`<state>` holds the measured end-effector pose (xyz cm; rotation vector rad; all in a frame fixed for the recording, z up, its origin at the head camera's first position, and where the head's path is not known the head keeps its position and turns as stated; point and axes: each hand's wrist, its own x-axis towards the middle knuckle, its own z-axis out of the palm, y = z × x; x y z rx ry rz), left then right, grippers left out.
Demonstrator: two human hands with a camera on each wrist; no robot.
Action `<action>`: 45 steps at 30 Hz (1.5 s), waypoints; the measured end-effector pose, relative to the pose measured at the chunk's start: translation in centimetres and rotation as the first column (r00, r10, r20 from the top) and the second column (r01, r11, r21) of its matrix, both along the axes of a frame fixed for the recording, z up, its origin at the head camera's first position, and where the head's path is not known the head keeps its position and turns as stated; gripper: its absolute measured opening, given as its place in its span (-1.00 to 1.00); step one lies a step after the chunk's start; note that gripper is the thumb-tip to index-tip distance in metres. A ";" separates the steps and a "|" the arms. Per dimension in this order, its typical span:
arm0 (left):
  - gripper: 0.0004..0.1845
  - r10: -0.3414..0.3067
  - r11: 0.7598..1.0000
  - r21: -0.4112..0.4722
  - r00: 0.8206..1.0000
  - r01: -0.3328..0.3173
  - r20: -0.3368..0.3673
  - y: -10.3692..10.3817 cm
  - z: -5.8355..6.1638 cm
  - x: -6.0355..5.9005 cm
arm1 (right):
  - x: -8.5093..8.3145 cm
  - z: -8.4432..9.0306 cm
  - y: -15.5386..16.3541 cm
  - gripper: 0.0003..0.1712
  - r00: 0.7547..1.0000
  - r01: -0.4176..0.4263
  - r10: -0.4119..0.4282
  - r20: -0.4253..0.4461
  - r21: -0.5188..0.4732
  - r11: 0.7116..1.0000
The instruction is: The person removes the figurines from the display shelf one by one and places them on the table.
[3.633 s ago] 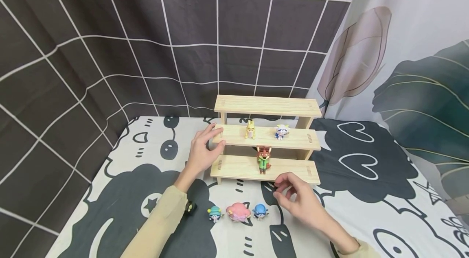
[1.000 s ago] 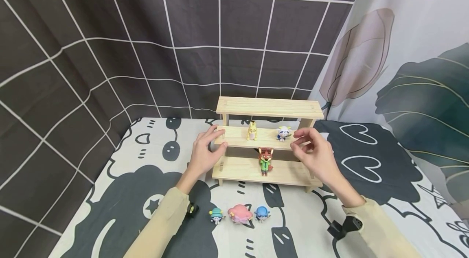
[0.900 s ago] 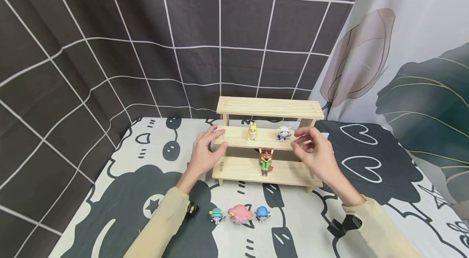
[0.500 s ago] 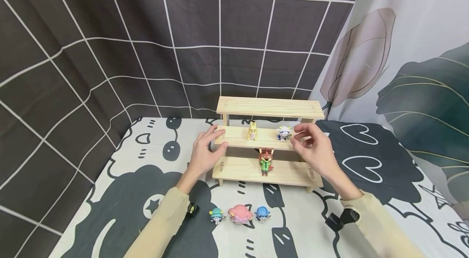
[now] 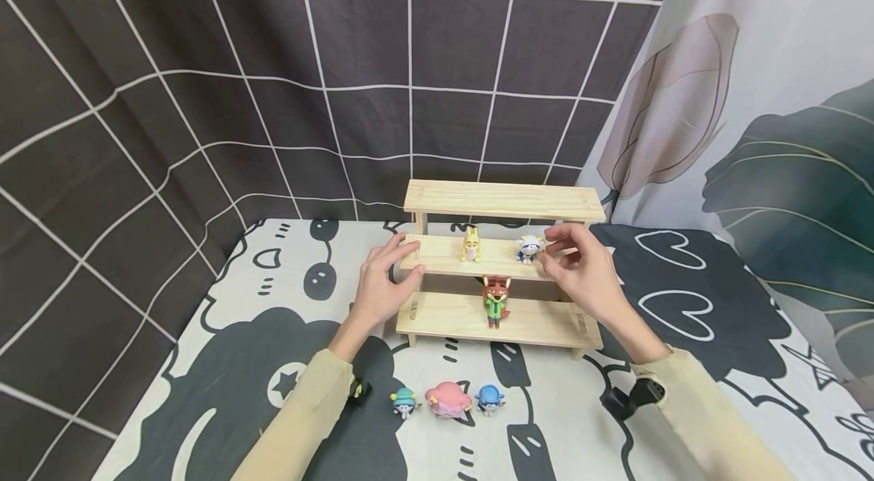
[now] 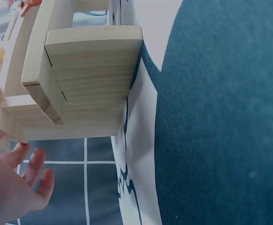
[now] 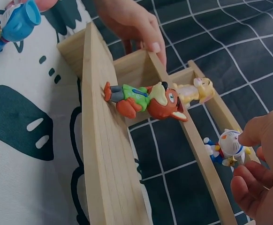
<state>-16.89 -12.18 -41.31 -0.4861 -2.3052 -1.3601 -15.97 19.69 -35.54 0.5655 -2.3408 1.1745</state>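
Observation:
My left hand [image 5: 384,280] grips the left end of the middle tier of a three-tier wooden display shelf [image 5: 478,318], thumb at the front edge. My right hand [image 5: 580,265] is at that tier's right end, beside a small white-and-blue figurine [image 5: 529,249]. Its thumb and fingers are bent and parted; in the right wrist view the thumb tip [image 7: 251,133] lies right by the figurine's head, and contact is hard to tell. Left of that figurine stands a yellow rabbit figurine [image 5: 470,244]. A fox figurine [image 5: 495,302] in green stands on the lowest tier.
In front of the shelf, on the patterned cloth [image 5: 580,420], are a teal-hatted figurine [image 5: 404,403], a pink figurine [image 5: 448,399] and a blue figurine [image 5: 489,399]. A dark gridded curtain [image 5: 355,124] hangs behind; a leaf-print curtain [image 5: 778,162] is at the right.
My right hand has moved up from in front of the lowest tier to the white-and-blue figurine, then slightly left, closer to it. My left hand stays on the shelf. The figurines keep their places.

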 end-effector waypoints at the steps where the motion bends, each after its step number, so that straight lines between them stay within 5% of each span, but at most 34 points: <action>1: -0.58 -0.001 1.000 0.000 1.000 0.001 -0.003 0.0 0.0 0.0 | -0.1 0.0 0.0 -0.61 1.000 0.000 0.000 0.003 -0.001 1.000; 45: -0.58 0.001 1.000 -0.001 1.000 -0.001 -0.008 0.0 -0.2 -0.1 | -1.7 -0.3 -0.5 -0.60 0.994 -0.091 0.083 0.071 0.111 0.990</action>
